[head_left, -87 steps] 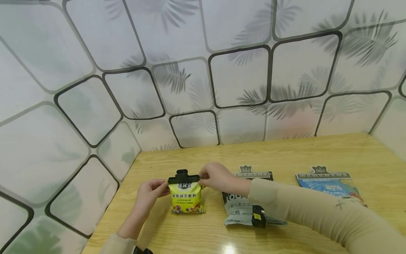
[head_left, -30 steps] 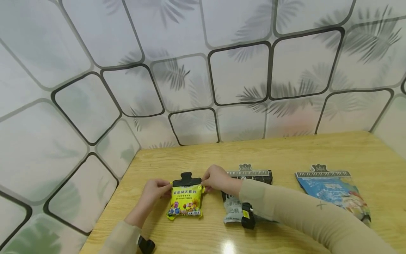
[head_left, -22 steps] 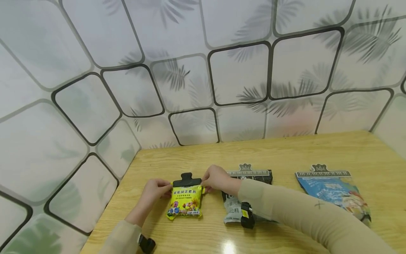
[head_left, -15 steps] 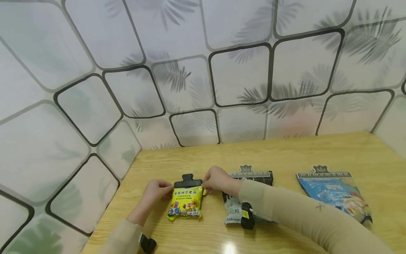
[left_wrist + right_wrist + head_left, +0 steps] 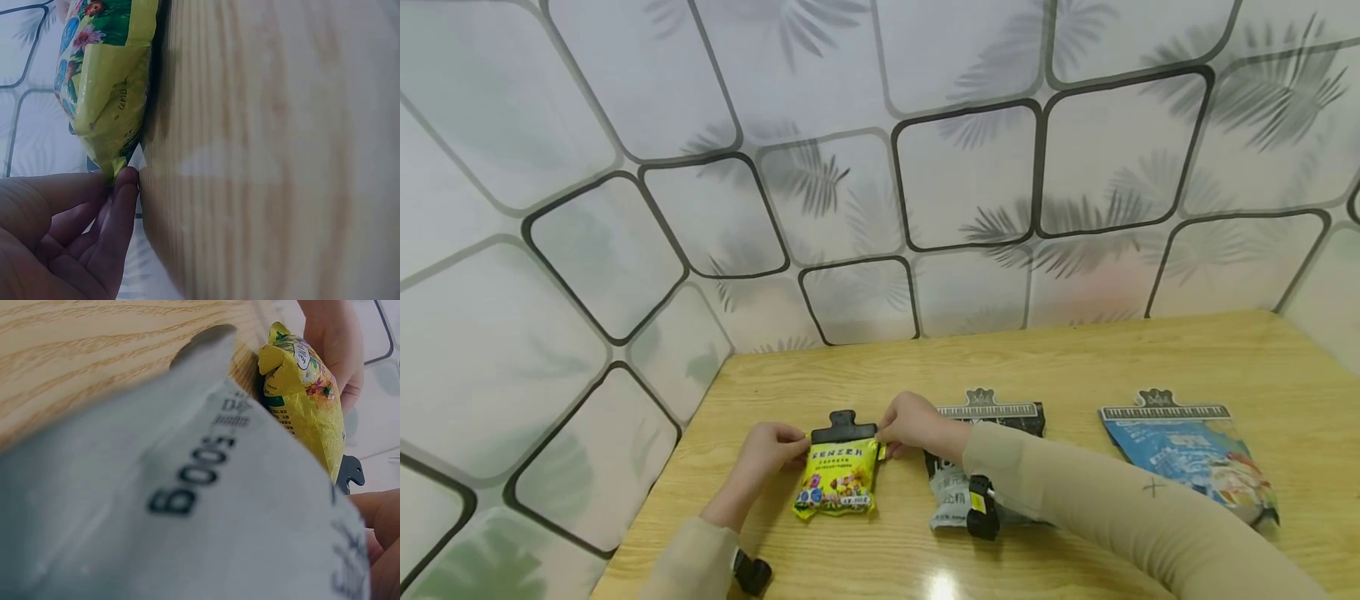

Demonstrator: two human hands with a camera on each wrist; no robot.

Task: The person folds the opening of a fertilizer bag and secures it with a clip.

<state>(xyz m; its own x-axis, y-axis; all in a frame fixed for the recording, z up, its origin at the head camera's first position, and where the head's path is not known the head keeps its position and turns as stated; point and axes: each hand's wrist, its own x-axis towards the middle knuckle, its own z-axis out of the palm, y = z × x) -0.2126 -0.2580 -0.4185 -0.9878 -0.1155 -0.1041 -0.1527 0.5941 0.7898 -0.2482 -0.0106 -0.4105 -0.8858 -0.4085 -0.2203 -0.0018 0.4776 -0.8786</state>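
Observation:
A small yellow fertilizer bag (image 5: 838, 473) printed with flowers lies on the table, a black clip (image 5: 844, 428) across its top edge. My left hand (image 5: 766, 450) pinches the bag's upper left corner between thumb and fingers; the left wrist view shows the yellow film (image 5: 115, 87) gathered at the fingertips. At the upper right corner, beside the clip's end, my right hand (image 5: 916, 423) pinches the bag. In the right wrist view a grey bag in front hides part of the yellow bag (image 5: 306, 403) and the right fingertips.
Beneath my right forearm lies a black and grey bag (image 5: 951, 496) with a piano-key clip (image 5: 992, 411). Farther right is a blue bag (image 5: 1187, 458) with a similar clip (image 5: 1165, 411). A patterned wall (image 5: 850, 208) rises behind the wooden table (image 5: 880, 367).
Compared with the oldest frame, the yellow bag and its clip have shifted slightly right, and the bag looks tilted back flatter. Both hands have kept hold of its corners. Little differs over the last second.

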